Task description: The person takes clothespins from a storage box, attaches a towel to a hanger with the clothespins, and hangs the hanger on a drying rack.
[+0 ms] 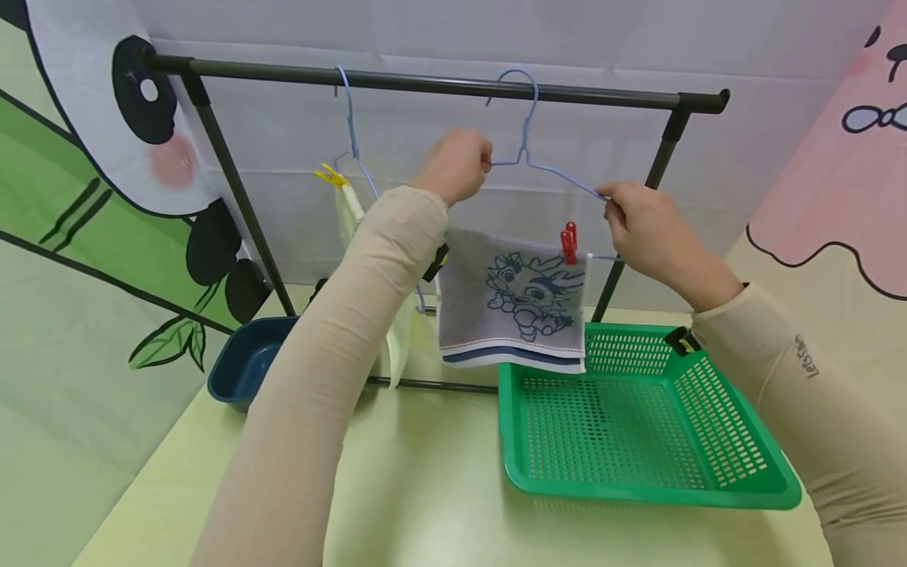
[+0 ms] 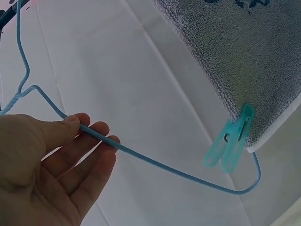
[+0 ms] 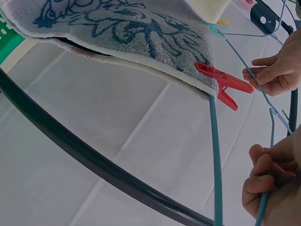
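Observation:
A blue wire hanger (image 1: pixel 526 150) hooks over the dark rail of a rack. My left hand (image 1: pixel 457 167) pinches its left shoulder between thumb and fingers, as the hand (image 2: pixel 70 155) in the left wrist view shows. On the opposite shoulder, my right hand (image 1: pixel 648 228) grips the wire with curled fingers. Over the hanger's lower bar hangs a grey towel (image 1: pixel 513 307) with a dark blue cartoon dragon. A red clothespin (image 1: pixel 569 242) holds the towel's right corner, and a teal clothespin (image 2: pixel 230 139) its left one, which my left arm hides in the head view.
Farther left on the rail (image 1: pixel 439 81), another blue hanger (image 1: pixel 350 118) carries a pale yellow cloth (image 1: pixel 398 339) with a yellow clothespin (image 1: pixel 331 176). A green basket (image 1: pixel 659 494) stands on the table below right. Behind my left arm is a dark blue basin (image 1: pixel 244 358).

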`<state>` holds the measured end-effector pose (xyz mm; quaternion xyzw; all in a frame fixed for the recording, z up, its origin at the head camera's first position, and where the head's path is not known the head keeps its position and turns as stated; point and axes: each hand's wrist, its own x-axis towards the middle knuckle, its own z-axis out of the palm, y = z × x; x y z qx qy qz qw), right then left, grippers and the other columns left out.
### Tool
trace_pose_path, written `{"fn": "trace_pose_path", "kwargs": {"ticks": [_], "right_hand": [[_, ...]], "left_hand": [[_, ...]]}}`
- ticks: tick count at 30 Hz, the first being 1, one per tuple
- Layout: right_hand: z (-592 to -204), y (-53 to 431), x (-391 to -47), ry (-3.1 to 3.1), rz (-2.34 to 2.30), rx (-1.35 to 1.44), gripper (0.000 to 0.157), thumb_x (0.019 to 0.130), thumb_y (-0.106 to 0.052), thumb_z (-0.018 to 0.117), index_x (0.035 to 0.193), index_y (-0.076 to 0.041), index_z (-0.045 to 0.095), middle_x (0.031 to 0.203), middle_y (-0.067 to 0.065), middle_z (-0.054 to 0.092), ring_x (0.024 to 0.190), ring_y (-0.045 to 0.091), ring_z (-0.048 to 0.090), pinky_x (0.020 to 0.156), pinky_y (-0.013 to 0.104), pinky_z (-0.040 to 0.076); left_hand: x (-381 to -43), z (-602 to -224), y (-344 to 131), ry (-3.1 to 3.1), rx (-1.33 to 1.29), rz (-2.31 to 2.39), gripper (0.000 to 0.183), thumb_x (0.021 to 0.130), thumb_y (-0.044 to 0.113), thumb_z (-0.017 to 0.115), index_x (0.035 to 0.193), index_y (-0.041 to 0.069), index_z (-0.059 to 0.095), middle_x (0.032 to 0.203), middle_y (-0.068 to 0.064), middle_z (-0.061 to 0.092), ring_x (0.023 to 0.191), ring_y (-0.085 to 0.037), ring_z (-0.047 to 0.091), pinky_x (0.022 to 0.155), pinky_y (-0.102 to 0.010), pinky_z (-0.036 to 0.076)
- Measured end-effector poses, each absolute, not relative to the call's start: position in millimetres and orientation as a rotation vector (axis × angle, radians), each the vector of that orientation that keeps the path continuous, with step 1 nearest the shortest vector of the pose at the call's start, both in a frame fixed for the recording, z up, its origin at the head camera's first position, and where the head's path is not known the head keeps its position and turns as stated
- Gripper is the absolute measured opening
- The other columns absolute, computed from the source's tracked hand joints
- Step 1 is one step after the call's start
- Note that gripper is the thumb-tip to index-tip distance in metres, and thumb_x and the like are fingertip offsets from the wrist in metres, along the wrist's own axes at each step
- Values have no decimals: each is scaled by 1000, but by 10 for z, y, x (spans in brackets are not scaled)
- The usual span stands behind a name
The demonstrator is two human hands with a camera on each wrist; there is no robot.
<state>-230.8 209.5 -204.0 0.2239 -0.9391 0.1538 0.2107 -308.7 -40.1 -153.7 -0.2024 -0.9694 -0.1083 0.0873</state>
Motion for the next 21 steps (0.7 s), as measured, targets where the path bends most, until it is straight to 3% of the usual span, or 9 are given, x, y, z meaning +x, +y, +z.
{"fn": "trace_pose_path", "kwargs": {"ticks": [9,21], "right_hand": [[-2081,2070,-2276,-2631,440,658,36,97,0,35,129,9,49,100,22,58,83,33,55,71,44,47],[-2118,2056,-2189,-2711,466,721,47,95,4,26,141,6,35,112,20,56,80,29,49,67,39,38]], "left_hand": [[-3102,-1556,-417,-2926,-587,-334,24,100,15,44,111,9,65,114,-5,62,105,-22,54,90,-34,42],[-3101,-1569,-424,-2944,-569,-356,28,99,12,40,110,8,65,112,-6,61,100,-21,52,87,-34,43]]}}
